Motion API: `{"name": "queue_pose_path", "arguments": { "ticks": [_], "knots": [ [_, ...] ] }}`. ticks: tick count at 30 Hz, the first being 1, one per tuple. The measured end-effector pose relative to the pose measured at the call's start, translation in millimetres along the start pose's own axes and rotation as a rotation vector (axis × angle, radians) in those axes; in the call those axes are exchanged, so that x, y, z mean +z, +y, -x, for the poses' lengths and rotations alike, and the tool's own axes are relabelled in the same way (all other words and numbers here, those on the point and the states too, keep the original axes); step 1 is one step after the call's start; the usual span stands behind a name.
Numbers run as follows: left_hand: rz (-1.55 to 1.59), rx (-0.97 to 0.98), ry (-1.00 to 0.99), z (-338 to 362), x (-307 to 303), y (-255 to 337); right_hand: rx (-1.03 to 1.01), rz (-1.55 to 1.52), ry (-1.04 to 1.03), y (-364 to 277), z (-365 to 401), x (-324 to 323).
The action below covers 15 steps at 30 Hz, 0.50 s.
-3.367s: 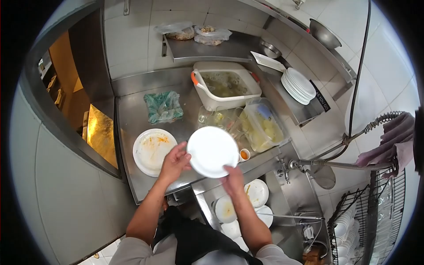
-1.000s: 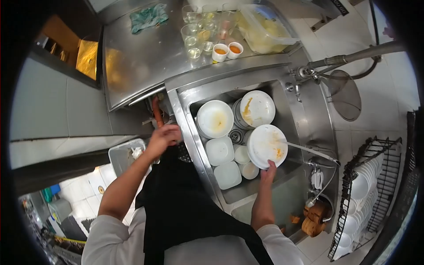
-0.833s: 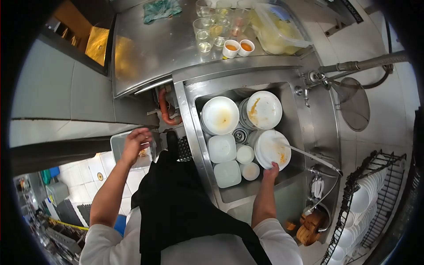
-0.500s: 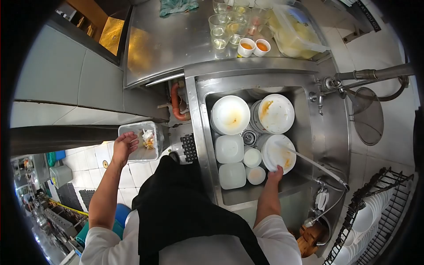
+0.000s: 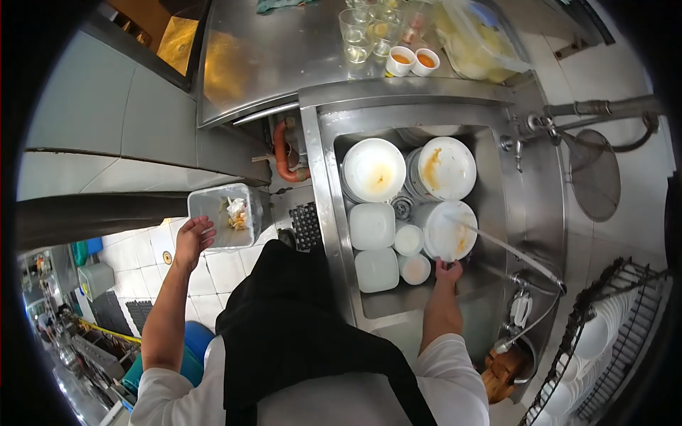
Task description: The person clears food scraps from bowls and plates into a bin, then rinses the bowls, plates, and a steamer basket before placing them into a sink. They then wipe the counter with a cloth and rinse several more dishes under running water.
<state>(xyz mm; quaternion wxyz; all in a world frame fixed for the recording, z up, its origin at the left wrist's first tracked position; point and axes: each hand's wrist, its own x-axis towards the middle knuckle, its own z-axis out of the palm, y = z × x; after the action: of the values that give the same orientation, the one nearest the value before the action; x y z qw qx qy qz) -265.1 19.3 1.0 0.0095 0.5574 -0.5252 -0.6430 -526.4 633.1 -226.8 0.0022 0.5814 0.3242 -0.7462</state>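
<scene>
In the sink (image 5: 504, 192), my right hand (image 5: 448, 270) has its fingers closed on the near rim of a stained white plate (image 5: 450, 231), the top one of a stack. A pale spout (image 5: 511, 250) reaches over that plate from the right. My left hand (image 5: 194, 238) is held out beside a clear plastic bin (image 5: 206, 201), its fingers loosely apart with nothing in them. Food scraps and crumpled white waste (image 5: 236, 213) lie inside the bin. Left of the held plate are two small round bowls, one being the upper bowl (image 5: 408, 239), and two square dishes, including the lower dish (image 5: 376, 270).
Two more stacks, topped by a plate (image 5: 374, 170) and an orange-smeared plate (image 5: 447, 169), fill the sink's far side. Glasses (image 5: 357, 42), sauce cups (image 5: 401, 62) and a plastic tub (image 5: 483, 50) stand on the steel counter. A dish rack (image 5: 604, 341) is at right.
The view has shifted slightly. My right hand has slid along the plate's near rim toward the right. My left hand stays out by the bin, a little lower against it.
</scene>
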Motion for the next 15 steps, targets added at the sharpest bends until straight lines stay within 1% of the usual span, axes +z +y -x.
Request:
{"name": "queue_pose_path", "arguments": {
  "ticks": [2,3,4,6,7,9,10,12,13,15],
  "knots": [
    [-0.006,0.013,-0.044,-6,2,1,-0.093,0.018,0.005,-6,8,1],
    [-0.013,0.03,-0.062,-10,7,4,-0.096,0.105,-0.033,-13,17,2],
    [-0.02,0.046,-0.086,-12,13,6,-0.118,0.08,-0.023,-20,32,4],
    [-0.039,0.093,-0.161,-15,29,15,-0.171,0.219,-0.269,-25,74,4],
    [-0.054,0.13,-0.209,-16,39,19,-0.195,0.188,-0.257,-27,103,-2],
    [-0.082,0.188,-0.32,-19,57,23,-0.4,0.366,-0.489,-28,161,-22],
    [-0.096,0.199,-0.358,-19,65,26,-0.424,0.336,-0.469,-27,180,-39],
    [-0.125,0.234,-0.457,-19,83,29,-0.579,0.392,-0.259,-21,213,-91],
    [-0.142,0.244,-0.476,-21,92,28,-0.635,0.394,-0.116,-12,215,-124],
    [-0.164,0.259,-0.541,-20,110,24,-0.585,0.298,0.051,3,207,-202]
  ]
}}
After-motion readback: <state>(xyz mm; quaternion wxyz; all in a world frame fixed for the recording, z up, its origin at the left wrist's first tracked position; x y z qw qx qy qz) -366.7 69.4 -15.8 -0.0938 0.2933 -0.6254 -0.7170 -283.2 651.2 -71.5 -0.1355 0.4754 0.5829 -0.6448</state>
